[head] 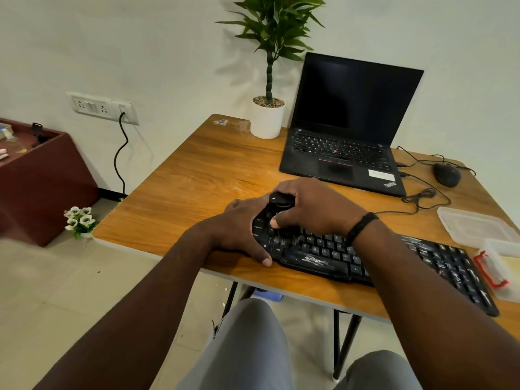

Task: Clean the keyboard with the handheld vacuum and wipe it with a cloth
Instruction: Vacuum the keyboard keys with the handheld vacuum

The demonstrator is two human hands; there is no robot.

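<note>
1. Keyboard (351, 257) lies flat on the wooden table (197, 170), just inside the near edge; its long axis runs from the left end under the hands down to the right, toward the table's right side.
2. Right hand (315, 205) curls its fingers over the top of a small black handheld vacuum (278, 204), thumb pressed against its side; the vacuum stands roughly upright on the keyboard's left keys, nozzle end down.
3. Left hand (242, 229) clasps the keyboard's left end, fingers close together, thumb laid along the front edge.
4. Bare tabletop lies open to the left and behind the hands.
5. Laptop (349, 136) stands open behind the keyboard, a mouse (446, 174) to its right.
6. Clear plastic box (501, 266) and its lid (475, 226) sit just beside the keyboard's right end.
</note>
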